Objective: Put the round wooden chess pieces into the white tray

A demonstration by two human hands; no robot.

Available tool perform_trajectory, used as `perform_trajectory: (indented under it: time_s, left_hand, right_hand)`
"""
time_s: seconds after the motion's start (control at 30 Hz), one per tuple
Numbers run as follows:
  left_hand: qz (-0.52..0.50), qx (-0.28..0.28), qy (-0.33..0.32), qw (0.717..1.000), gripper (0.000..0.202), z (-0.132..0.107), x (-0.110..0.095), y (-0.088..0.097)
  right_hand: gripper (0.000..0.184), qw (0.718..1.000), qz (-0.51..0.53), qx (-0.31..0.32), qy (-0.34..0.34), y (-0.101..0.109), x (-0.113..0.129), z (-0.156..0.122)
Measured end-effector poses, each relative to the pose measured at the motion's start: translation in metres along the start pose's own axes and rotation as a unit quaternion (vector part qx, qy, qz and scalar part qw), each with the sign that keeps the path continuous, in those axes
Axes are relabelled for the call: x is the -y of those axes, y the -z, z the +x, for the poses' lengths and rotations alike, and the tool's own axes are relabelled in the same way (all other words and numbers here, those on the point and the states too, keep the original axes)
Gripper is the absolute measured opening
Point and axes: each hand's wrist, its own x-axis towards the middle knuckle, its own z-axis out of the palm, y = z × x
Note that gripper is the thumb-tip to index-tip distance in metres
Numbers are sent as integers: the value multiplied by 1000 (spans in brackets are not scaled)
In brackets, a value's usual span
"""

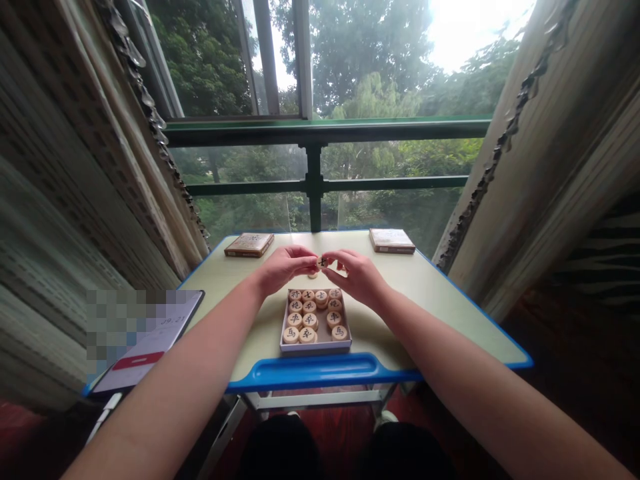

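Above the table, my left hand (285, 268) and my right hand (357, 275) meet, fingertips pinching a round wooden Chinese chess piece (322, 263) with a dark character on its face. Beneath the fingers another chess piece (313, 275) lies on the tabletop, partly covered. Something pale shows under my right fingers, too hidden to name. Just nearer to me stands an open shallow box (316, 347) holding several pieces in columns, some stacked. Its third column shows bare floor toward the near side.
A flat box (249, 245) lies at the table's far left and a similar one (393, 241) at the far right. On the left edge rests a tablet (150, 340) with a white cable (107, 410). The table (430, 320) has a blue rim and stands against a railed window between curtains.
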Motion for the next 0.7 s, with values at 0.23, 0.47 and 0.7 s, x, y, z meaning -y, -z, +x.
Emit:
perform_trajectory:
  time_s: [0.23, 0.47, 0.7]
  left_hand:
    - [-62, -112, -102, 987, 28, 8, 0, 6]
    - [-54, -213, -98, 971, 33, 15, 6, 24]
    - [-70, -264, -122, 954, 31, 16, 5, 23]
  right_hand:
    - [23, 989, 52, 125, -63, 14, 12, 2]
    - [25, 945, 19, 310, -100, 16, 20, 2]
    - [27, 936, 6, 333, -115, 13, 20, 1]
